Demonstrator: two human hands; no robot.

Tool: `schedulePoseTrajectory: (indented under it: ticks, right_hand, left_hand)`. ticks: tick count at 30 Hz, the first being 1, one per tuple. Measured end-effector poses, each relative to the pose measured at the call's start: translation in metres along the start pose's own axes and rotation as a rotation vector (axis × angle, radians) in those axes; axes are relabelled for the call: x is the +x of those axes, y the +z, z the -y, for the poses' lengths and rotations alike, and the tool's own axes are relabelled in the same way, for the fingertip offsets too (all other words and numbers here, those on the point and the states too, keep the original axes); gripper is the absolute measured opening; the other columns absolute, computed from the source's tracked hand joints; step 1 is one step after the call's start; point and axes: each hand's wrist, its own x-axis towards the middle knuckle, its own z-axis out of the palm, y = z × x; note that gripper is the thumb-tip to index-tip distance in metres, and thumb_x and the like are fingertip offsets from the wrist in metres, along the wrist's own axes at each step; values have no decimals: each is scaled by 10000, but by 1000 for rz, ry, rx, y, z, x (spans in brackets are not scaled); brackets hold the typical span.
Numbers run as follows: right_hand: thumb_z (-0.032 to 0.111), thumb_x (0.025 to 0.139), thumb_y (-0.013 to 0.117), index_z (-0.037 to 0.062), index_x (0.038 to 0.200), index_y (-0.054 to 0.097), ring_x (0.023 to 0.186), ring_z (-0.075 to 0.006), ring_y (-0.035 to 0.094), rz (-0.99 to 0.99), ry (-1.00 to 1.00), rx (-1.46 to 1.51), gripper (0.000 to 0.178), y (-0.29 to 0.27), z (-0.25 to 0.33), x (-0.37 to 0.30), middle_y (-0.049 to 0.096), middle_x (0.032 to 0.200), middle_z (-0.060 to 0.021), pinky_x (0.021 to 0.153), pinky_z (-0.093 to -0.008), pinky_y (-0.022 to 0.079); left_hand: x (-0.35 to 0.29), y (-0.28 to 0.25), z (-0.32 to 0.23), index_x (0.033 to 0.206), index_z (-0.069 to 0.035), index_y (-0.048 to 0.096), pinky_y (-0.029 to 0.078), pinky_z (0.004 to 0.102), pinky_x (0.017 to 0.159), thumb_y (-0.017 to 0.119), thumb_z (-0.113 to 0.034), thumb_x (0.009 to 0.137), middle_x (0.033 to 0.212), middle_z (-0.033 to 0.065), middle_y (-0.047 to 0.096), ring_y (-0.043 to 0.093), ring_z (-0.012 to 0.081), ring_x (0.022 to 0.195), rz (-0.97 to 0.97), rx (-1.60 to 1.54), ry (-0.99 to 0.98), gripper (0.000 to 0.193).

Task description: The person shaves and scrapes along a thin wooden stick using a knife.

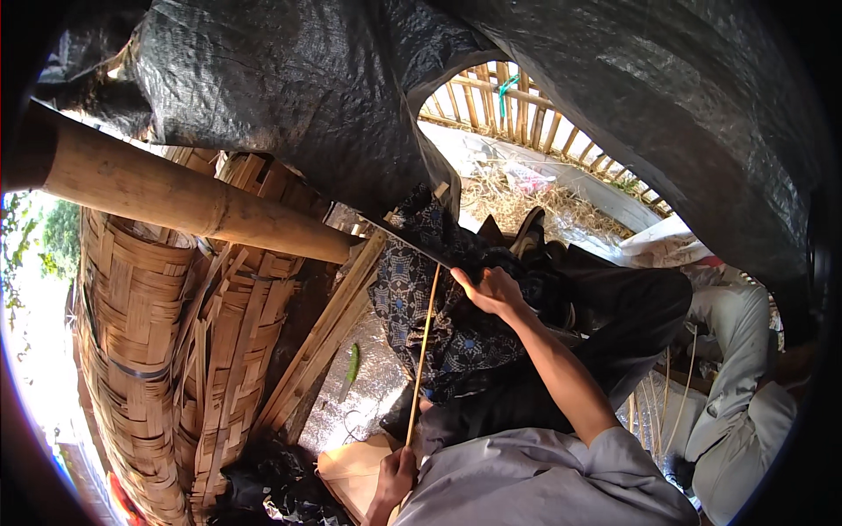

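So the left hand (pixel 396 475) is gripping a thin pale bamboo strip (pixel 424 346), which runs up between the hands to a long dark-bladed knife (pixel 408 235), handle clenched in the right hand (pixel 493 291). Tall tan woven-bamboo cylinder (pixel 145 351) off left, can't tell what's inside.

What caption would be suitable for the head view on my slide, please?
Left hand grips a thin tan strip; right hand holds a long knife over dark patterned cloth.

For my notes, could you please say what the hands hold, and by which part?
Left hand: a thin strip, by its lower part; right hand: a knife, by its handle end.
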Motion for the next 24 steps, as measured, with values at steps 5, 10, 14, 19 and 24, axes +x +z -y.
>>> schedulePoseTrajectory:
  ticks: [5,10,14,19,24]
  right_hand:
    - [691,830,304,-16,777,669,847,-411,614,71,32,137,797,-22,3,-12,625,778,-271,745,-455,493]
    - [586,893,314,-40,683,605,741,-388,622,-49,-22,363,722,-31,-6,-28,590,676,-265,678,-449,463]
    - [561,900,341,-55,631,551,656,-345,622,-18,-21,448,705,-30,-8,-46,554,574,-222,624,-430,444]
    - [583,866,395,-15,689,635,722,-379,632,75,-66,330,668,-20,-2,-60,606,639,-219,647,-428,495]
    - [621,832,425,43,716,674,719,-390,629,127,-96,87,640,-9,6,-61,622,649,-206,653,-452,518]
  left_hand:
    - [27,14,-37,673,-72,457,297,233,393,378,-318,972,522,-33,392,360,55,430,74,-232,28,395]
    - [92,28,-83,652,-72,475,290,218,391,428,-304,959,514,-49,410,391,34,451,47,-113,213,387]
    - [133,35,-139,711,-63,488,285,214,389,457,-316,952,551,-37,410,363,48,435,126,-230,261,350]
    - [161,54,-154,927,4,562,345,220,469,480,-244,945,623,-30,411,369,47,522,194,-479,197,262]
    - [164,58,-133,979,17,569,439,246,620,486,-233,937,751,5,519,470,79,636,173,-434,374,266]
